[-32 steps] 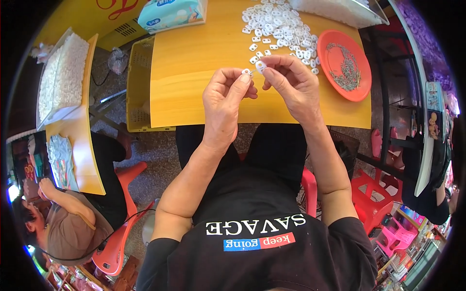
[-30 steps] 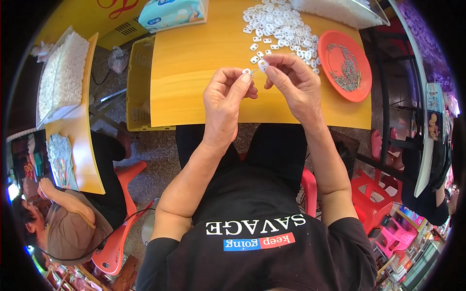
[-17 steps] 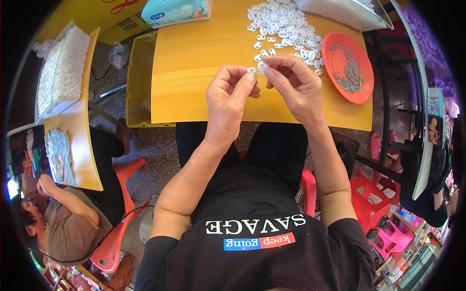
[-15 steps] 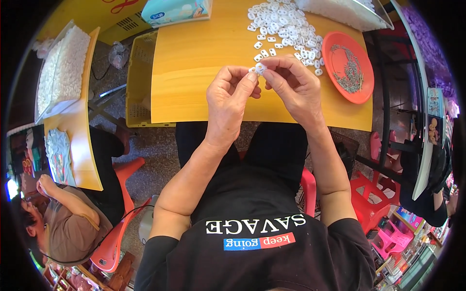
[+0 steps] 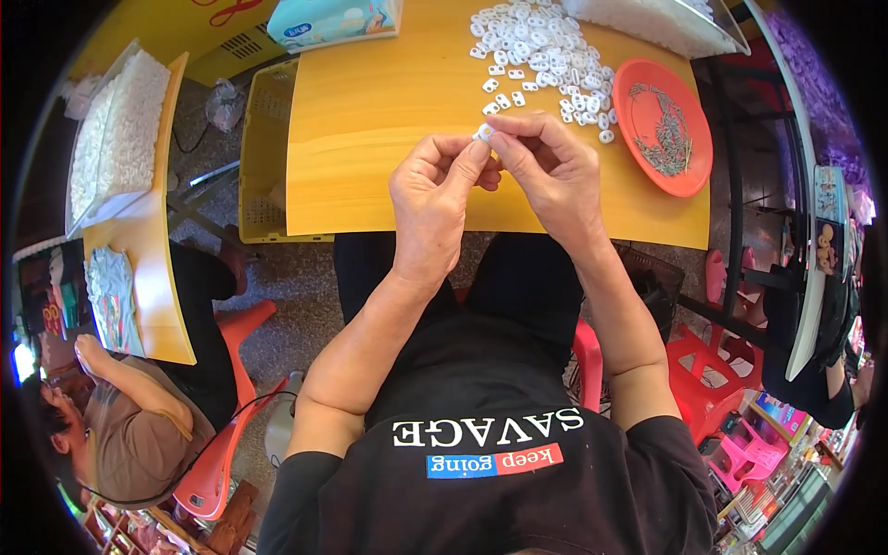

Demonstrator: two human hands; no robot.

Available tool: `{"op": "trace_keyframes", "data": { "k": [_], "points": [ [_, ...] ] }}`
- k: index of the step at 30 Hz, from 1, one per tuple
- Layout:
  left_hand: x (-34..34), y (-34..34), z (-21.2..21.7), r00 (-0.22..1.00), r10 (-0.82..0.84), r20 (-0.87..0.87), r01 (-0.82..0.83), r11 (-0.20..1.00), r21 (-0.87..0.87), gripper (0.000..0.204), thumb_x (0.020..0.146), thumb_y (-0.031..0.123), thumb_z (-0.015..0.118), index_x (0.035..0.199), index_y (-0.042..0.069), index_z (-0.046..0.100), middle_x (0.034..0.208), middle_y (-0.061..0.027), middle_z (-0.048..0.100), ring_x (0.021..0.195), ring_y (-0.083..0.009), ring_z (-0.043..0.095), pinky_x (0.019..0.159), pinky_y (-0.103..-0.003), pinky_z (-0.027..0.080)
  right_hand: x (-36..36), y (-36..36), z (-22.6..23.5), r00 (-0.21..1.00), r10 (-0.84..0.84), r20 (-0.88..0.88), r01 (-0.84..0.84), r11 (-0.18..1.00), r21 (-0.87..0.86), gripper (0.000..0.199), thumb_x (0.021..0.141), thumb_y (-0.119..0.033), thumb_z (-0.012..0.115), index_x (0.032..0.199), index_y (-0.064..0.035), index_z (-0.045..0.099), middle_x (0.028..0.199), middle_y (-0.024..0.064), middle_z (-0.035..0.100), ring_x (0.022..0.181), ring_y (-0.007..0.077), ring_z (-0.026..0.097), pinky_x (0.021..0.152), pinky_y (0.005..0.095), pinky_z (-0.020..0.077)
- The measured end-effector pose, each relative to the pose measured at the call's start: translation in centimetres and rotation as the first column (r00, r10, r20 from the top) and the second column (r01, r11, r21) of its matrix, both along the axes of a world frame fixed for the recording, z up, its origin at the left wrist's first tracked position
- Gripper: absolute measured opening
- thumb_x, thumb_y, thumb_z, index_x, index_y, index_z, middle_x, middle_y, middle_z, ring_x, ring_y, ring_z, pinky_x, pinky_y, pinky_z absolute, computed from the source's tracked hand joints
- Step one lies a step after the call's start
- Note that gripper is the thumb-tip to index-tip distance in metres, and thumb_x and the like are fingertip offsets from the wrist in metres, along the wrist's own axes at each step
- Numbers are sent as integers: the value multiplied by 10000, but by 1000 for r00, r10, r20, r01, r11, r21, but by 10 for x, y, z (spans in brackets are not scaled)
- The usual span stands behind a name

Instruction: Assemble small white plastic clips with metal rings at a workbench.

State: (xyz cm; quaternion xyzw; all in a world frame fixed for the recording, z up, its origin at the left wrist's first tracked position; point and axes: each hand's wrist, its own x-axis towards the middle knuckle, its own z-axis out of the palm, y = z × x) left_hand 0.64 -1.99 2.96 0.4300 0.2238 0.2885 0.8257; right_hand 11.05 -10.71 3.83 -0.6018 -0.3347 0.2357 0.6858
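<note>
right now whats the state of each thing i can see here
small white plastic piece: pinched between fingertips of both hands, above the table
left hand: closed on the piece
right hand: closed on the piece
pile of white plastic pieces: loose, spread on the yellow wooden table
round orange plastic plate: flat on the table, holding thin metal bits
yellow plastic crate: beside the table

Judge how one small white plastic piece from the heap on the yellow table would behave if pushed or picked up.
Probably very light: both hands pinch one white piece with fingertips alone. It likely stays stiff, as those in the heap keep their shape. Lying flat on the table, it would probably slide rather than roll.
</note>
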Motion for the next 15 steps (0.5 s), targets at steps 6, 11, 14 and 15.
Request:
{"op": "trace_keyframes", "data": {
  "k": [6, 11, 14, 15],
  "points": [
    [-7, 2, 1, 999, -34, -4, 34, 985, 171, 141, 950, 85, 635, 1050, -9, 608, 940, -66, 651, 804, -119, 618, 758, -261, 504, 8, -4, 3, 963, 110, -246, -102, 994, 45, 201, 927, -50, 649, 1111, 32, 641, 958, 57, 672, 857, 100, 637, 749, 252, 534],
    [-10, 10, -5, 986, -85, 140, 35, 944, 327, 245, 998, 178, 575, 1165, -1, 595, 1220, -98, 558, 939, -115, 580, 815, -256, 481, 8, -6, 16, 848, 237, -473, -185, 971, 154, 377, 923, -89, 667, 1268, 12, 550, 964, 71, 660, 793, 118, 623, 715, 268, 530],
    [-11, 8, 0, 971, -174, 161, 95, 907, 411, 353, 1021, 283, 525, 1225, 2, 588, 1284, -86, 515, 951, -101, 562, 805, -245, 468, 5, -6, 17, 720, 358, -594, -284, 933, 219, 606, 916, -97, 678, 1432, -23, 370, 951, 69, 645, 758, 128, 608, 704, 270, 525],
    [-10, 9, -2, 975, -171, 145, 80, 870, 486, 425, 1022, 353, 505, 1237, -5, 587, 1276, -83, 529, 931, -98, 559, 795, -233, 461, 3, -5, 18, 704, 370, -606, -299, 929, 221, 626, 915, -100, 681, 1445, -29, 353, 947, 68, 646, 760, 128, 608, 703, 270, 525]
  ]
}}
